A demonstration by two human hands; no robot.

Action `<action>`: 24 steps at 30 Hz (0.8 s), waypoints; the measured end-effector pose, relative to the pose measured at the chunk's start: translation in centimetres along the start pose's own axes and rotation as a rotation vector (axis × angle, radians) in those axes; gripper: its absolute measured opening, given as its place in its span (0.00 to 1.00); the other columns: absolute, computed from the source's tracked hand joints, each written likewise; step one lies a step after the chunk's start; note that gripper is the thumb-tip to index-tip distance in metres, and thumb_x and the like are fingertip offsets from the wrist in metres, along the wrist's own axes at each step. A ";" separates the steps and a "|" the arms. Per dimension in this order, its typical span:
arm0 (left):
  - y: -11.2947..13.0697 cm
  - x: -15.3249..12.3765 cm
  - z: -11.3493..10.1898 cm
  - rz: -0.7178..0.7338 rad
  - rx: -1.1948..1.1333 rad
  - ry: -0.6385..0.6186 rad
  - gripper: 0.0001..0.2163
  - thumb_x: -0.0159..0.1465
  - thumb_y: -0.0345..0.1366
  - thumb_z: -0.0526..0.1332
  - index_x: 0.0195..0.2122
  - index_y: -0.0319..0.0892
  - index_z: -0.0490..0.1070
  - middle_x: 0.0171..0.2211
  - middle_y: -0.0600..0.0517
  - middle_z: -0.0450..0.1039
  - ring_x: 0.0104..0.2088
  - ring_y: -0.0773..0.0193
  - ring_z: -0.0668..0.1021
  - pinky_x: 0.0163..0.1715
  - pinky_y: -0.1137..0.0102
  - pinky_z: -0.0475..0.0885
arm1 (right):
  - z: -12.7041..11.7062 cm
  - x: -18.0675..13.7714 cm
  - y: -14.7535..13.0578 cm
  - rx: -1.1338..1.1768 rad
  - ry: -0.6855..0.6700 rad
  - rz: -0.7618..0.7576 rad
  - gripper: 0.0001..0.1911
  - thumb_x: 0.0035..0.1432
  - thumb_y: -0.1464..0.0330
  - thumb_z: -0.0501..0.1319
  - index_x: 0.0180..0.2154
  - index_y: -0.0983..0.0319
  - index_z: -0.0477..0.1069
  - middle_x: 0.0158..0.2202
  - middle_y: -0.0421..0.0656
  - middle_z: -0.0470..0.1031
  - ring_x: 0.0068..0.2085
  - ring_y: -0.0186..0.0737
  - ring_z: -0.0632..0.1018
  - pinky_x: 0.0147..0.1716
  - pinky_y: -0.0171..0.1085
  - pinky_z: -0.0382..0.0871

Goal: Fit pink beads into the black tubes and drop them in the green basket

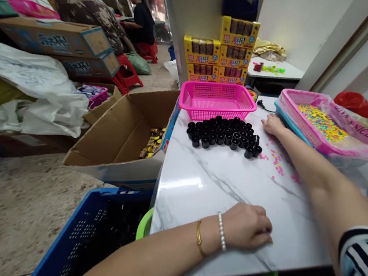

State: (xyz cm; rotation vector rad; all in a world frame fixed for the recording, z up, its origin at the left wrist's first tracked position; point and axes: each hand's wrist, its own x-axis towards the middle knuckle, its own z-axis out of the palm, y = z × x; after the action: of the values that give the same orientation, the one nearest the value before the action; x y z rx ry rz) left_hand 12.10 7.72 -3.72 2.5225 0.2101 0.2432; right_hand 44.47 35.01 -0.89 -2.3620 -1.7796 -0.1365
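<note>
My left hand (249, 226) rests on the near part of the white marbled table (191, 199), its fingers curled in; whatever they hold, if anything, is hidden. My right hand (273, 124) reaches to the right side of the tabletop, fingers stretched out and partly visible, with nothing seen in it. Just left of it stands a cluster of small black cups (220, 134), most upright, a few tipped. Small pink and yellow beads (275, 160) lie scattered below my right hand. A pink basket with a plastic liner (291, 99) holds many coloured beads (322, 122) beside my right forearm.
Behind the cups sits a pink basket (215, 96), with stacked yellow boxes (202, 51) beyond. Left of the table are an open cardboard box (111, 137) and a blue crate (63, 240) of dark pieces. Two people sit in the background. A red bag (354, 104) lies at right.
</note>
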 end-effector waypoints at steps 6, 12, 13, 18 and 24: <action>-0.4 -0.3 0.4 0.033 -0.002 0.009 0.20 0.71 0.57 0.65 0.47 0.45 0.80 0.40 0.50 0.80 0.34 0.63 0.82 0.27 0.69 0.71 | 1.8 1.7 -0.6 -0.021 -0.061 0.104 0.23 0.71 0.57 0.66 0.61 0.61 0.73 0.61 0.50 0.76 0.56 0.48 0.80 0.55 0.53 0.79; 0.2 -0.6 -0.3 -0.005 0.016 -0.050 0.19 0.72 0.55 0.62 0.49 0.45 0.79 0.43 0.49 0.80 0.36 0.61 0.82 0.29 0.67 0.74 | 2.8 -1.7 -0.1 -0.066 -0.070 0.156 0.24 0.71 0.57 0.66 0.62 0.61 0.72 0.63 0.51 0.74 0.59 0.50 0.79 0.58 0.55 0.78; 0.2 -0.6 -0.4 -0.010 0.013 -0.052 0.18 0.72 0.54 0.63 0.49 0.45 0.79 0.43 0.49 0.80 0.36 0.61 0.82 0.30 0.67 0.74 | 2.8 -2.7 0.0 -0.071 -0.073 0.149 0.25 0.71 0.57 0.66 0.63 0.61 0.71 0.63 0.51 0.74 0.59 0.51 0.78 0.58 0.56 0.77; 0.3 -0.7 -0.6 0.001 0.017 -0.030 0.16 0.72 0.53 0.64 0.46 0.45 0.79 0.42 0.50 0.79 0.34 0.62 0.81 0.29 0.67 0.73 | 1.5 -7.4 0.4 -0.070 -0.125 0.040 0.26 0.71 0.53 0.64 0.61 0.62 0.73 0.63 0.52 0.74 0.62 0.52 0.77 0.63 0.59 0.72; 0.0 -0.7 -0.6 0.009 -0.016 0.012 0.17 0.71 0.54 0.65 0.48 0.45 0.80 0.43 0.49 0.80 0.36 0.63 0.81 0.31 0.69 0.74 | -0.9 -7.2 1.1 -0.048 -0.140 0.004 0.24 0.72 0.54 0.64 0.61 0.61 0.73 0.63 0.51 0.74 0.62 0.51 0.77 0.62 0.58 0.73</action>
State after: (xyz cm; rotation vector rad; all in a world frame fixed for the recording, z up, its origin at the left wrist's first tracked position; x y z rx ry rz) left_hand 11.34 7.92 -3.38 2.5072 0.2003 0.2626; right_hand 43.55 27.75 -1.38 -2.4642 -1.8526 -0.0139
